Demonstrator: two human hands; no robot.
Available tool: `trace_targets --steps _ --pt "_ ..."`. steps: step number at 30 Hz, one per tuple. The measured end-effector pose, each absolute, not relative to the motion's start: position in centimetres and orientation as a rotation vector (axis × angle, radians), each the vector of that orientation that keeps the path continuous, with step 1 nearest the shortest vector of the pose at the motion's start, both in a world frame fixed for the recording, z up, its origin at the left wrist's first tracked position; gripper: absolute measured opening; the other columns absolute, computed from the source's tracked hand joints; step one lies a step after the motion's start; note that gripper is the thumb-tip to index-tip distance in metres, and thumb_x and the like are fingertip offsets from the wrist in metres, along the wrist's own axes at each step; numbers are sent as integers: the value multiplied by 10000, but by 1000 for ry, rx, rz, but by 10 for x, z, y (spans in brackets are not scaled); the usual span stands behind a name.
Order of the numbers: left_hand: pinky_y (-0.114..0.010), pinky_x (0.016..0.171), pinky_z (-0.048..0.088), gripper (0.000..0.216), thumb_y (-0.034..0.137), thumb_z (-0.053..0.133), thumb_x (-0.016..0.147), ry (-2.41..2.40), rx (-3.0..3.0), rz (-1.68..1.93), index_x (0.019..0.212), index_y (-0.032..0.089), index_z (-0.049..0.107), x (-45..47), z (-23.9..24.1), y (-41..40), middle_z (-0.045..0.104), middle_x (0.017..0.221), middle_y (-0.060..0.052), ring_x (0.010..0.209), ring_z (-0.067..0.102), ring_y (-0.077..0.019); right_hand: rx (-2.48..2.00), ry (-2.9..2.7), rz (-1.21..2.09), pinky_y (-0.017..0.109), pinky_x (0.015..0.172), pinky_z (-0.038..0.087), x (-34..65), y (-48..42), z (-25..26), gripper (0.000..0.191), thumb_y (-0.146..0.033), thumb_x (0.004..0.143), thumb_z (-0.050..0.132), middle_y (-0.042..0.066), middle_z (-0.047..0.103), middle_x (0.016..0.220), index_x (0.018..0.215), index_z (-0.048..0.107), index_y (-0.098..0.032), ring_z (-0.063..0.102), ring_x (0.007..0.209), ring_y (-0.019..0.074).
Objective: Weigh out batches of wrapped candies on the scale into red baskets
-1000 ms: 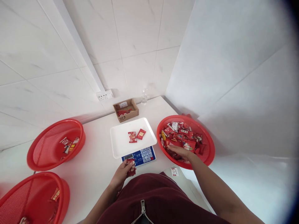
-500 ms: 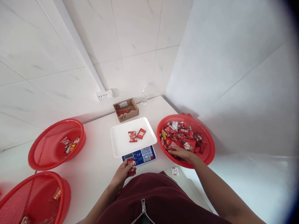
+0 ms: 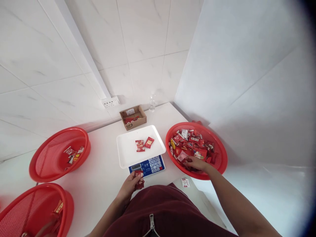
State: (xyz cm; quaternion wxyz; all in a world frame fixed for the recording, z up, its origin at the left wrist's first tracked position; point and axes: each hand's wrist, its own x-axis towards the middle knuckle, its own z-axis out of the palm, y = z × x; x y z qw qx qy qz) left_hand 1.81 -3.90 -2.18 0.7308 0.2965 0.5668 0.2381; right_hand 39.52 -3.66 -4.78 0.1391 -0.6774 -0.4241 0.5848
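Note:
My left hand [image 3: 130, 185] is closed on a small red packet [image 3: 139, 180] just in front of the blue keypad of a scale [image 3: 147, 165]. The scale's white tray [image 3: 128, 154] carries two red packets [image 3: 144, 144]. My right hand [image 3: 196, 163] reaches into the red basket [image 3: 217, 166] on the right, which is full of red sweet packets [image 3: 189, 143]. Its fingers curl down among the packets at the basket's near side; what they grip is hidden.
Two more red baskets stand at the left, one at mid-left [image 3: 44, 164] and one at the near corner [image 3: 14, 210], each with a few packets. A small cardboard box [image 3: 133, 117], a clear bottle [image 3: 152, 102] and a wall socket [image 3: 110, 101] sit at the back. A loose packet [image 3: 185, 182] lies near the table edge.
My right hand has slid a little rightward inside the right basket and its fingers have curled in. My left hand keeps the packet in nearly the same place.

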Motion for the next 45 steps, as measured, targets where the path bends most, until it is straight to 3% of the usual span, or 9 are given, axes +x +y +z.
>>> trace_targets --steps 5,10,17,22,30,35,39,43,45 --pt "-239 608 406 516 549 743 607 1229 657 533 913 184 544 18 -23 -40 573 699 16 667 568 -120 -2020 -1411 1649 321 746 478 392 -38 -51 376 -495 673 667 63 690 865 890 673 -187 612 802 211" --pt "-250 618 411 531 558 736 607 1253 665 514 932 185 542 17 -23 -40 579 690 12 663 565 -125 -1891 -1372 1785 341 765 492 387 -37 -44 489 -580 723 596 83 688 932 1004 662 -185 613 837 220" --pt "-246 604 400 553 564 749 583 1242 657 519 923 183 535 17 -26 -40 576 693 9 657 565 -127 -1834 -1534 1652 410 1023 373 372 -28 -27 618 -648 754 519 94 559 1301 1185 613 -216 500 1179 288" --pt "-249 611 402 529 554 743 595 1238 657 526 915 188 535 17 -25 -41 570 697 16 660 562 -124 -1918 -1656 1536 433 1048 335 357 -28 -26 602 -654 781 477 100 568 1299 1181 616 -226 492 1198 305" --pt "-244 610 403 528 556 751 580 1250 648 520 897 193 535 17 -21 -41 563 671 26 644 553 -116 -1843 -1591 1369 418 1033 361 354 -32 -24 591 -534 719 630 102 581 1289 1204 601 -197 514 1183 297" --pt "-247 623 416 508 558 720 624 1239 675 511 917 189 531 16 -19 -43 580 706 15 660 559 -116 -1952 -1523 1310 413 974 413 358 -32 -25 441 -502 750 582 114 672 1112 1027 669 -170 575 1076 310" --pt "-245 615 417 468 549 692 667 1247 697 516 908 186 524 17 -12 -39 577 694 21 615 545 -99 -1927 -1533 1340 420 997 400 361 -36 -32 484 -514 775 531 131 639 1189 1076 654 -157 556 1120 320" --pt "-278 705 458 468 472 696 709 1247 709 614 1040 183 537 18 7 -15 624 877 -34 752 601 -134 -1963 -1530 1346 426 1066 335 360 -38 -43 557 -526 780 502 124 577 1294 1184 606 -157 483 1228 320" --pt "-308 760 469 590 430 706 718 1243 683 672 1209 202 472 18 17 1 630 996 -70 852 622 -171 -1996 -1551 1302 423 1078 323 358 -38 -50 552 -514 787 475 126 579 1292 1182 605 -150 473 1240 321"
